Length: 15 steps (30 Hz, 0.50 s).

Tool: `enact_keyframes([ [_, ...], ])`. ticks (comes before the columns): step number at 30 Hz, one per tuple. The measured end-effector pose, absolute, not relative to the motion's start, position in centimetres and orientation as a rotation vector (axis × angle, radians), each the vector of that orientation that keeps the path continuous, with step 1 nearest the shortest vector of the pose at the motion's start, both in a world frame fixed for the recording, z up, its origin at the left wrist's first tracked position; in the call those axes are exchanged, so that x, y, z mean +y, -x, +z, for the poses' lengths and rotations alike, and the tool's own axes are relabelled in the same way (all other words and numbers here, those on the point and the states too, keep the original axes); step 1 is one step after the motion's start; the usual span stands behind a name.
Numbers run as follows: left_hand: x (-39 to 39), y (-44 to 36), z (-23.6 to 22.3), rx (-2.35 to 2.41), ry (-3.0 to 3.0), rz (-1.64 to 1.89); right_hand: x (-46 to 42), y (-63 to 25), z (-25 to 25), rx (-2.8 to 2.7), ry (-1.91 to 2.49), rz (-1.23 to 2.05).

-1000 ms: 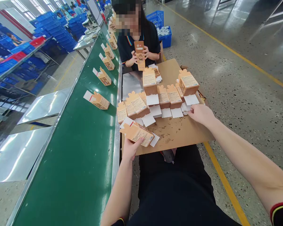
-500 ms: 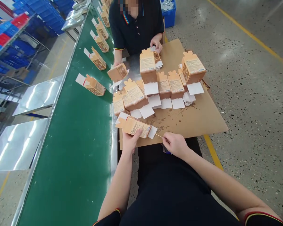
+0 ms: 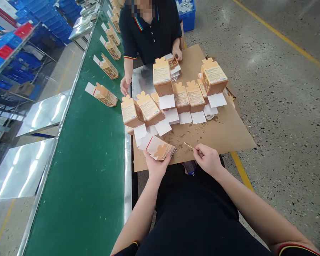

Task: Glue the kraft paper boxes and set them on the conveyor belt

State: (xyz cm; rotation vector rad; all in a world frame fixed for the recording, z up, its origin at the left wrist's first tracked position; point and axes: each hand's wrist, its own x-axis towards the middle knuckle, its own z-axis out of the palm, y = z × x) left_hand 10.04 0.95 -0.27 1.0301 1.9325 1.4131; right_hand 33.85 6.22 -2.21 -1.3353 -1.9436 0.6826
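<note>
My left hand [image 3: 157, 165] is closed around a small tan carton [image 3: 162, 149], tilted, with its scalloped top, white flap and red strip towards the pile. Between the pinched fingers of my right hand [image 3: 206, 158] is a thin cotton swab [image 3: 188, 145], its pale tip pointing left and apart from the carton. Just beyond, a printed tan carton [image 3: 129, 112] with a white flap stands at the left of a row of similar cartons [image 3: 196, 97]. Two cartons, one a tall carton [image 3: 162, 76], rest higher than the others.
A brown cardboard sheet [image 3: 224, 133] lies under the cartons. On the left runs a green conveyor belt [image 3: 96, 170] with a metal edge, carrying a line of cartons [image 3: 105, 95]. A co-worker [image 3: 149, 35] sits opposite, one hand [image 3: 125, 85] beside the belt. Blue crates [image 3: 188, 17] stand behind.
My left hand has turned the carton, bringing its flap end round. My right hand has drawn the swab right, away from it. The co-worker's carton now stands on the pile's left end.
</note>
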Motion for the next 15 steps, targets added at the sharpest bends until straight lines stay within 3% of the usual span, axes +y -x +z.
enact_keyframes([
  [6, 1.0, -10.6, -0.9, 2.014, -1.089, 1.268, 5.3, -34.7, -1.3, -1.845, 1.365, 0.722],
  [15, 1.1, -10.3, -2.0, 1.95, -1.012, 1.411, 4.9, -34.9, -1.8, -1.798, 1.312, 0.754],
])
